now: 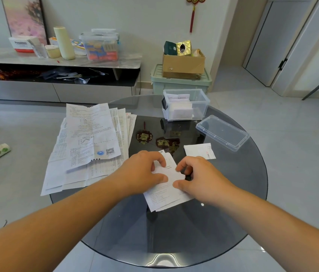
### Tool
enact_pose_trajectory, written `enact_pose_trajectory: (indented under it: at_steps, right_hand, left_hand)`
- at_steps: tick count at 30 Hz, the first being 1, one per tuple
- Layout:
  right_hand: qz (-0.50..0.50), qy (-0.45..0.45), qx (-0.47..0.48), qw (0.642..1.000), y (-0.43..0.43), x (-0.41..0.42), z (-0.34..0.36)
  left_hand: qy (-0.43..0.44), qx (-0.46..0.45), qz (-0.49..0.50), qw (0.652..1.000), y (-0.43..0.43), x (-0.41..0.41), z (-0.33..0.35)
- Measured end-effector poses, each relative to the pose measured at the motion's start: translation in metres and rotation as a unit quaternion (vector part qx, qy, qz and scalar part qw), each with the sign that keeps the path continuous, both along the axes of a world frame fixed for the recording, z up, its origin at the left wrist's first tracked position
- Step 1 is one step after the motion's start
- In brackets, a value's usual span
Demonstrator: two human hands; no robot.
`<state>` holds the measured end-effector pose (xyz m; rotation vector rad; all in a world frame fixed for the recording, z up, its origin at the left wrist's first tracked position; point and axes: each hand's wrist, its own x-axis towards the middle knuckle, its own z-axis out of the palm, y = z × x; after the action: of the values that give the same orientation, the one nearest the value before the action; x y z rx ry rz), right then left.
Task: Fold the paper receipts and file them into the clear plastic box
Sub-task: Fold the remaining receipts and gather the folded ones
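Two bare forearms reach in from the lower edge and meet over a round dark glass table (174, 232). The left hand (145, 171) lies knuckles up with its fingers curled over the upper part of one white printed receipt (166, 191), its thumb pressing on the paper. The right hand (199, 177) pinches the same receipt's right edge between bent forefinger and thumb. The receipt lies on the glass directly under and between both hands, its lower end sticking out toward the person; layered edges show there, but whether it is one folded sheet or two cannot be told. Just beyond the right hand lies one smaller loose receipt (199, 151). Farther beyond it sits one clear plastic box (199, 107), open, with folded white papers (182, 108) standing inside, too overlapped to count. One clear lid (222, 132) rests flat beyond and to the outer side of the right hand. Beyond and outside the left hand spreads one fanned pile of larger printed sheets (88, 144), overhanging the table edge; their number is unclear. Two dark ornaments with gold lettering (144, 136) show beyond the hands, on or beneath the glass, hard to say which.
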<state>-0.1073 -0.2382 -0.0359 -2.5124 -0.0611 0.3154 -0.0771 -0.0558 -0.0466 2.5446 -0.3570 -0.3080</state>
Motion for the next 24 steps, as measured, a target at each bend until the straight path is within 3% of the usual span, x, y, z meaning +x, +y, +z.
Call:
enact_pose_trajectory:
  at_steps: [6, 13, 24]
  right_hand:
    - [0.008, 0.02, 0.033, 0.999, -0.005, 0.004, -0.001]
    - [0.021, 0.018, 0.032, 0.999, -0.008, 0.004, -0.002]
    - [0.004, -0.028, 0.04, 0.999, -0.008, -0.002, -0.005]
  left_hand:
    - [0.045, -0.034, 0.003, 0.998, 0.007, 0.01, 0.006]
    - [0.045, 0.003, -0.029, 0.999, 0.005, 0.006, 0.009]
    - [-0.056, -0.01, -0.038, 0.998, 0.001, -0.009, 0.009]
